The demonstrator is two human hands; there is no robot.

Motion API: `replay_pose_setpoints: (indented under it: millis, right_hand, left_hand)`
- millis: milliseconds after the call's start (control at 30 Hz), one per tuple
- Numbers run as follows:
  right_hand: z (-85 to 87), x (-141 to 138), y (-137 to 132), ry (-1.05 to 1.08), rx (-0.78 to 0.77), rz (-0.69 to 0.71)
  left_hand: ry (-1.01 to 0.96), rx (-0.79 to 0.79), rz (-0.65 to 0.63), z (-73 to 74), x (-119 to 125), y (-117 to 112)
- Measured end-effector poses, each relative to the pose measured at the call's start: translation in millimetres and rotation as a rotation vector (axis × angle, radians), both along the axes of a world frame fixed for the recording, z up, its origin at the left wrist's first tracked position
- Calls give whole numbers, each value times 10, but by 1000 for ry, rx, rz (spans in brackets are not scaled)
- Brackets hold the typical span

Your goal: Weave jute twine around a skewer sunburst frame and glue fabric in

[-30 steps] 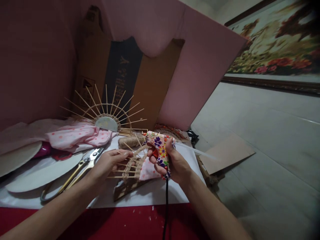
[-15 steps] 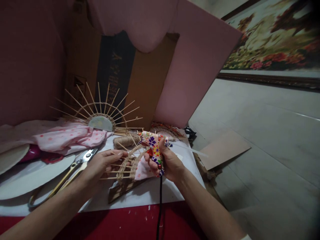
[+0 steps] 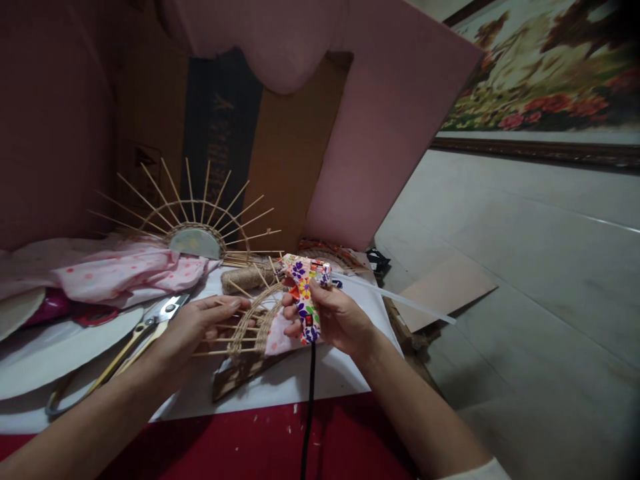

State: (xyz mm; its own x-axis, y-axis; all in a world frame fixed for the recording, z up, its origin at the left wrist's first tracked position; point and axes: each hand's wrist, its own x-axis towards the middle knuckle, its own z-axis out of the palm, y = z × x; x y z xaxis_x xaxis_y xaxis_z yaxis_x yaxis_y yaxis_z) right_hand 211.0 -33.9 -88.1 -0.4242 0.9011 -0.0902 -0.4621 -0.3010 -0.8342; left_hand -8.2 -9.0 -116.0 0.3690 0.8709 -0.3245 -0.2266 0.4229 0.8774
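Note:
My right hand (image 3: 337, 310) is closed round the handle of a flower-patterned hot glue gun (image 3: 306, 288), its nozzle pointing left. A long translucent glue stick (image 3: 395, 293) juts out of its back, and a black cord (image 3: 309, 407) hangs from the grip. My left hand (image 3: 210, 320) grips the left edge of a fan-shaped woven piece (image 3: 250, 327) made of thin sticks and twine, with pink dotted cloth (image 3: 279, 335) at its right. The glue gun hides part of this piece. A ball of twine (image 3: 245, 279) lies just behind it.
Large scissors (image 3: 145, 327) lie left of my left arm beside white oval pieces (image 3: 75, 357). A half-round stick-and-twine frame (image 3: 195, 243) leans against the cardboard at the back. Crumpled dotted cloth (image 3: 130, 267) lies at left. A flat board (image 3: 445, 293) is on the right.
The glue gun has turned in my right hand, so its glue stick now shows at full length to the right. My left hand still holds the woven piece. The whole view has shifted slightly.

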Motion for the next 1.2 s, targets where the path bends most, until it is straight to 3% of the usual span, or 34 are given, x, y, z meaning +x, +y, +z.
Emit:
replay_pose_setpoints:
  millis: [400, 533, 633, 800, 867, 1033, 1200]
  right_hand:
    - [3, 43, 14, 59, -128, 134]
    - [-6, 49, 22, 71, -108, 139]
    - [-29, 10, 13, -28, -66, 70]
    - [-34, -115, -28, -102, 13, -197]
    - [-3, -138, -47, -121, 14, -236]
    - [102, -104, -71, -57, -2, -75]
    - [111, -80, -66, -77, 20, -53]
  left_hand:
    - [8, -2, 23, -4, 31, 24]
    - [-1, -11, 14, -7, 20, 22]
    - [6, -16, 26, -5, 20, 25]
    - [14, -2, 21, -16, 24, 39]
    - [6, -4, 16, -18, 22, 38]
    - [12, 4, 9, -18, 12, 31]
    - [21, -1, 19, -21, 13, 34]
